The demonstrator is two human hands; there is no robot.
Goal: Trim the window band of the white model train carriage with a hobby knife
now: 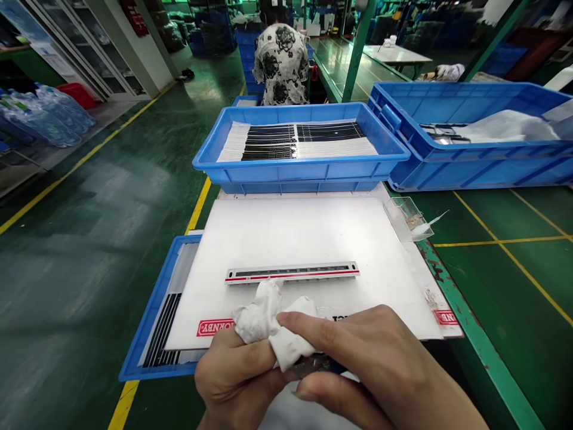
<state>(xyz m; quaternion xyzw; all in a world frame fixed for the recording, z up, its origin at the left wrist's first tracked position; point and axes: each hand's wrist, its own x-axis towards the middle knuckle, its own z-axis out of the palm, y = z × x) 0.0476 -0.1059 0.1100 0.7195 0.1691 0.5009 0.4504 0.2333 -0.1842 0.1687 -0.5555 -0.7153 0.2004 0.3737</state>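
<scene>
A crumpled white cloth (259, 316) is bunched between my two hands, low in the middle of the view. My left hand (239, 370) is closed, gripping the cloth. Across from it, my right hand (367, 352) is closed on a dark, shiny piece (313, 363), with its forefinger pressed on the cloth. Cloth and fingers cover most of that piece, so its kind does not show. Just beyond the hands, a model train carriage body (293, 273), pale with a red stripe and dark windows, lies lengthwise on a white board (295, 230). Neither hand touches the carriage.
Behind the board stands a blue tray (299, 170) holding rows of dark and white strips. Another blue tray (154, 304) sits lower left. At right are a small clear box (407, 218) and a large blue crate (483, 161). A person (282, 65) sits ahead, back turned.
</scene>
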